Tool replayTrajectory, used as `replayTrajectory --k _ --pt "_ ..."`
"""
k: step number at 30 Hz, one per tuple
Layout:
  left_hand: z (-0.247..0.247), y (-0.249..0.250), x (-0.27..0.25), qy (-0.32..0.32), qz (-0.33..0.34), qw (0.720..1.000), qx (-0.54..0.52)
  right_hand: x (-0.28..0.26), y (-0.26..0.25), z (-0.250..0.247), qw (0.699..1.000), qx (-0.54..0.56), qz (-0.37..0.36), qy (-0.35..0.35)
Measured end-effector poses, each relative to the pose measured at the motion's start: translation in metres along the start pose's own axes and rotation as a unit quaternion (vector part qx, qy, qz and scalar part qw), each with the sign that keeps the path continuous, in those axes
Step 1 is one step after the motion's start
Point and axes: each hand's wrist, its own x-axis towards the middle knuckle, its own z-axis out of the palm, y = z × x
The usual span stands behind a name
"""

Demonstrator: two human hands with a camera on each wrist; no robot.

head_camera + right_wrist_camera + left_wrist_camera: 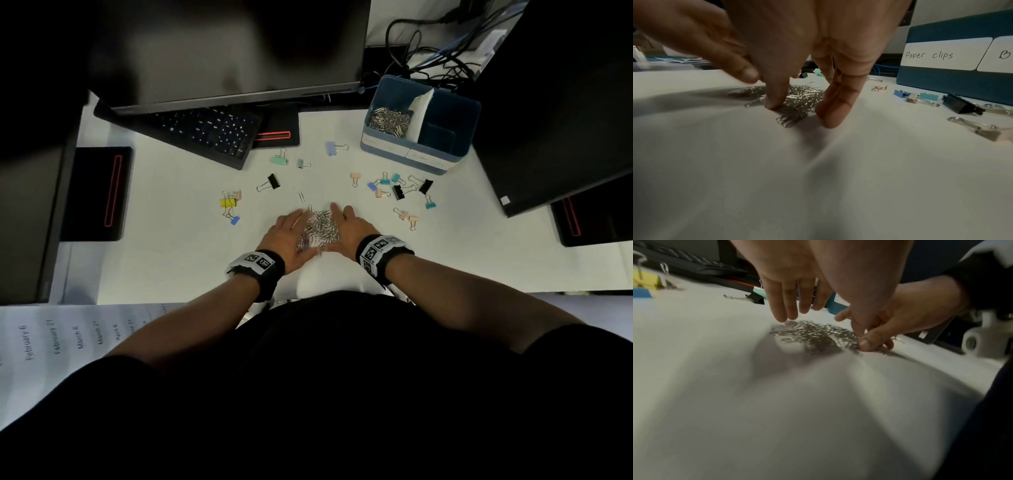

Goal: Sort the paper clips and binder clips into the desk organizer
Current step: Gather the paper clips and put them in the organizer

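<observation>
On the desk [191, 260], both hands' fingers [830, 110] straight, cupping paper clip pile [318, 228], undersides hidden

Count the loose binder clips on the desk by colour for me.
Black binder clips: 3
Pink binder clips: 5
Yellow binder clips: 1
Blue binder clips, the pale one included: 3
Teal or green binder clips: 5
Total: 17, as far as the head view shows.
</observation>
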Motion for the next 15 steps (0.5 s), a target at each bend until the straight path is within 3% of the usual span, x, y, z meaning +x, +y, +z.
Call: replayTrajectory --k 4,15 --pt "-0.003 -0.013 0.006 -0.038 -0.006 0.995 0.092 0.003 -0.001 -0.002 1.0 0.002 -0.01 -0.009" --pt "0.004 -0.02 0.025 -0.051 0.059 0.986 0.144 0.014 0.0 -0.011 0.999 0.012 -0.02 -0.043"
